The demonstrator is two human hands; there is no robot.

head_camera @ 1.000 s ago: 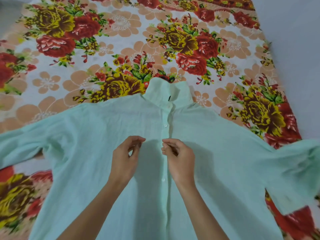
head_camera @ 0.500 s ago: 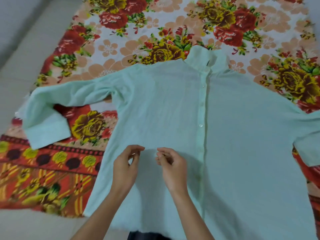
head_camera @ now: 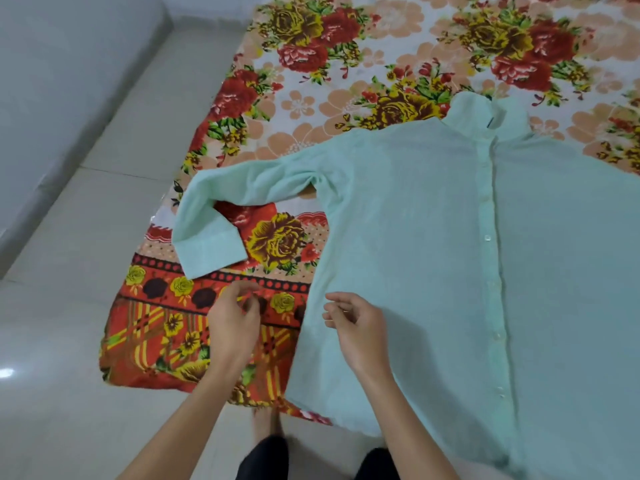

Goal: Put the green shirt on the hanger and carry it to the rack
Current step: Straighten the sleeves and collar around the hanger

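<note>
The pale green shirt (head_camera: 433,254) lies flat, front up and buttoned, on a floral sheet, its collar (head_camera: 485,116) at the far end and its left sleeve (head_camera: 221,216) bent back on itself. My left hand (head_camera: 235,323) hovers above the sheet just left of the shirt's side edge, fingertips drawn together on nothing. Over that side edge, near the hem, my right hand (head_camera: 360,327) is held with loosely curled, parted fingers and holds nothing. No hanger or rack is in view.
The floral sheet (head_camera: 311,98) is spread on a white tiled floor (head_camera: 69,306). A pale wall (head_camera: 52,98) runs along the left. My feet and black trouser legs (head_camera: 266,459) show at the bottom edge.
The view has swung left, so the shirt now sits to the right. Both hands came off the button strip and now hang by the shirt's left side edge.
</note>
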